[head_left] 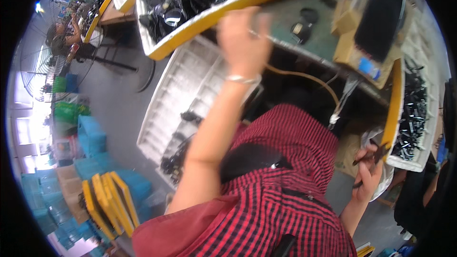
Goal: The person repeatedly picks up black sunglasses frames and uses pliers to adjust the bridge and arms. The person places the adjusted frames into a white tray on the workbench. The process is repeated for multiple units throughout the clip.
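My left hand (245,43) is at the yellow edge of a white foam tray (147,28) full of glossy black parts. Motion smears its fingers, so I cannot tell whether they hold anything. Low on the right, my right hand (367,173) is closed around a dark pliers-like tool (379,153); the hand hides part of it. That hand is beside a second tray (391,114) of small black pieces. Two small dark parts, one of them a black piece with a pale gold face (300,31), lie on the green bench top (281,16).
A cardboard box (345,21) with a black pad (381,16) stands on the bench. A compartmented white tray (176,81) with some black parts leans below my left arm. A tan cord (304,74) hangs under the bench. A fan (57,47), blue bins (90,135) and yellow-edged trays (107,200) stand left.
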Demonstrator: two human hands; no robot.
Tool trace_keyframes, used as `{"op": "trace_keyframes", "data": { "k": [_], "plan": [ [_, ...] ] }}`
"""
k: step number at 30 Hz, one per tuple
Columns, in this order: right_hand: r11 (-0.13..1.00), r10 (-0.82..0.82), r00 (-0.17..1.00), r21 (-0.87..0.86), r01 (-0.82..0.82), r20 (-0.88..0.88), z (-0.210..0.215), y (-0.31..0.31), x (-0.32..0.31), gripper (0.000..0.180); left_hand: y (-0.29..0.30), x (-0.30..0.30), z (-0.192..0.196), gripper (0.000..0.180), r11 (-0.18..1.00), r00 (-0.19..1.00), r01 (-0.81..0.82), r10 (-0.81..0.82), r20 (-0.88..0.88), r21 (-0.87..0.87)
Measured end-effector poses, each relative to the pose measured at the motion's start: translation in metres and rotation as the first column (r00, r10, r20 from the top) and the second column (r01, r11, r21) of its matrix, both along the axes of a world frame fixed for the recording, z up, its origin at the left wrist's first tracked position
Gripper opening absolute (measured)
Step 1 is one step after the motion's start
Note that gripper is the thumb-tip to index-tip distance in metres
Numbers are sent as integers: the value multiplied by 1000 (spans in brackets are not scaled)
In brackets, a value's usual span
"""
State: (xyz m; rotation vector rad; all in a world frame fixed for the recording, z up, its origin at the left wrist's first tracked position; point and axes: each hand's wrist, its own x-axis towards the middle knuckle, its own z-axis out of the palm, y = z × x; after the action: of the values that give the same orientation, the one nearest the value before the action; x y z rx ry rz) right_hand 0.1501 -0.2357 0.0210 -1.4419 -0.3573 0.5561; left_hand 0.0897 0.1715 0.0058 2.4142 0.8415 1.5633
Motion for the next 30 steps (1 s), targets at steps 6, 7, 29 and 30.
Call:
{"op": "trace_keyframes", "data": {
  "k": [6, 7, 29, 30],
  "plan": [
    [956, 215, 734, 291, -24, -644, -35, 3, -65, 45, 47, -275, -63, 24, 763, 712, -567, 264, -651, -311],
    [963, 215, 690, 266, -34, -691, -39, 8, -66, 45, 41, -306, -84, 28, 661, 684, -628, 218, -696, -410],
    [983, 179, 722, 142, -112, -669, -28, 31, -69, 39, 88, -240, -173, 45, 343, 777, -621, 151, -611, -705],
    [981, 190, 723, 147, -123, -664, -26, 30, -69, 38, 89, -238, -177, 47, 238, 801, -598, 194, -566, -765]
  ]
}}
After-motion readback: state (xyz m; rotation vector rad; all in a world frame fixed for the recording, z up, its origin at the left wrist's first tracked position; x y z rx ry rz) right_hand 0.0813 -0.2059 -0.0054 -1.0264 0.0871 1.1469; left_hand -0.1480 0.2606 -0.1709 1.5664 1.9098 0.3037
